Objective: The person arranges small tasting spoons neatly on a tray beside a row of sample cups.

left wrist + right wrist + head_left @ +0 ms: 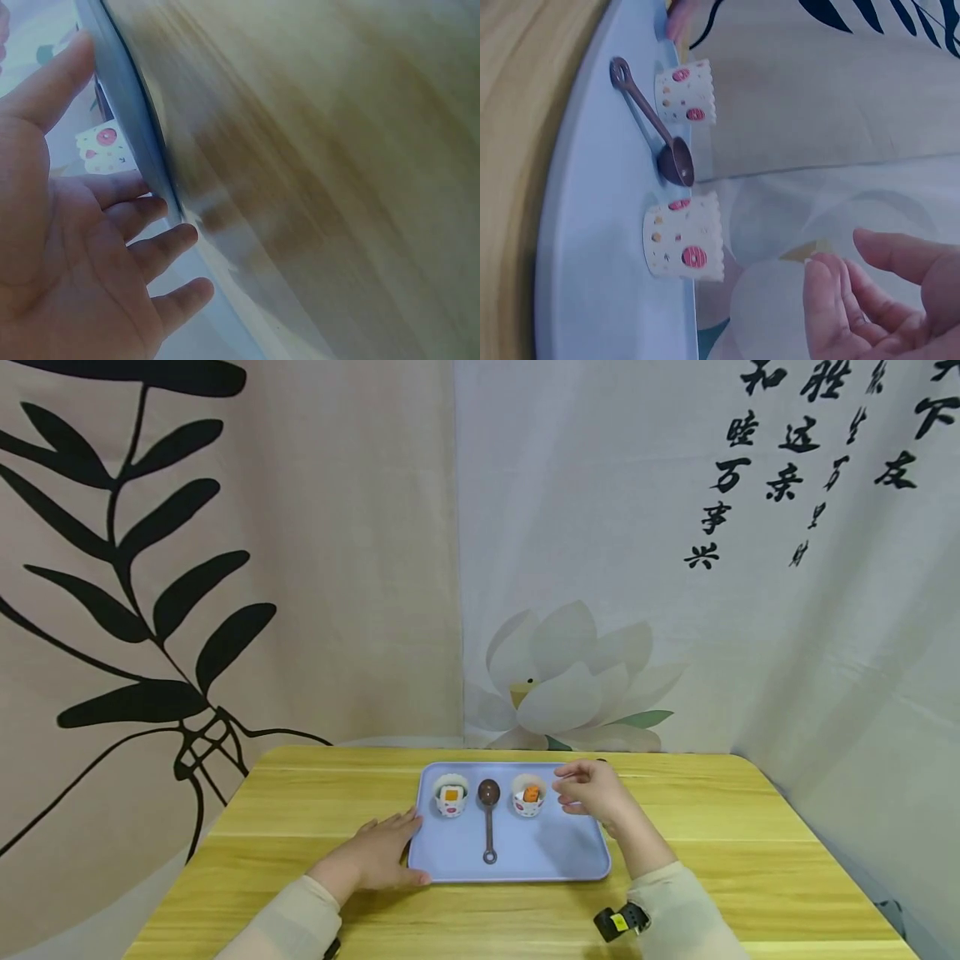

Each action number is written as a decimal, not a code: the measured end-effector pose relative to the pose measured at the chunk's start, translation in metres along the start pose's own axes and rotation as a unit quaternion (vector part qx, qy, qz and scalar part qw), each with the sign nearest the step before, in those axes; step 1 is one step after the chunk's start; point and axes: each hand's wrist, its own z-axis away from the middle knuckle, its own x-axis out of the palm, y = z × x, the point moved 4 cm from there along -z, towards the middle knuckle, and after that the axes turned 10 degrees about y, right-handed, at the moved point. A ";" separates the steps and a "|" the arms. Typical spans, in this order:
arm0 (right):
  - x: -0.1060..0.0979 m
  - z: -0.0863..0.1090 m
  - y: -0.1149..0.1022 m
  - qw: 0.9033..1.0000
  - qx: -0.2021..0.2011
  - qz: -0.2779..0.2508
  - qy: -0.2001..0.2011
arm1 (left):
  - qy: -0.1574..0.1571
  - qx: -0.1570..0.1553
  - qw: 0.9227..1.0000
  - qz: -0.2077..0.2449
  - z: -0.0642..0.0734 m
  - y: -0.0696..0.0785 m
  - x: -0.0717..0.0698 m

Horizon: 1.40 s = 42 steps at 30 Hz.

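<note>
A light blue tray (540,852) lies on the table. On it a brown spoon (489,827) with a deep round bowl sits between two patterned paper cupcake cups. Inside the left cup (450,808) is a white piece with a yellow-orange square (452,794); the right cup (527,807) contains an orange piece (531,793). My left hand (382,853) rests at the tray's left edge, fingers spread, thumb by the near corner. Above the tray's right part, beside the right cup, my right hand (592,792) hovers with bent fingers and nothing between thumb and fingertips (864,240).
The yellow wooden table (712,827) extends around the tray on both sides. Behind its far edge hangs a curtain (375,568) printed with dark leaves, a lotus and black writing. A black device (622,922) is strapped at the right wrist.
</note>
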 end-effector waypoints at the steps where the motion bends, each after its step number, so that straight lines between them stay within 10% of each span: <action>1: -0.002 -0.001 0.000 1.000 -0.001 0.001 0.003 | -0.001 -0.001 1.000 0.001 0.000 0.000 0.000; 42: -0.061 -0.066 0.059 0.996 0.032 0.049 0.060 | 0.004 0.002 1.000 0.004 0.001 0.002 -0.001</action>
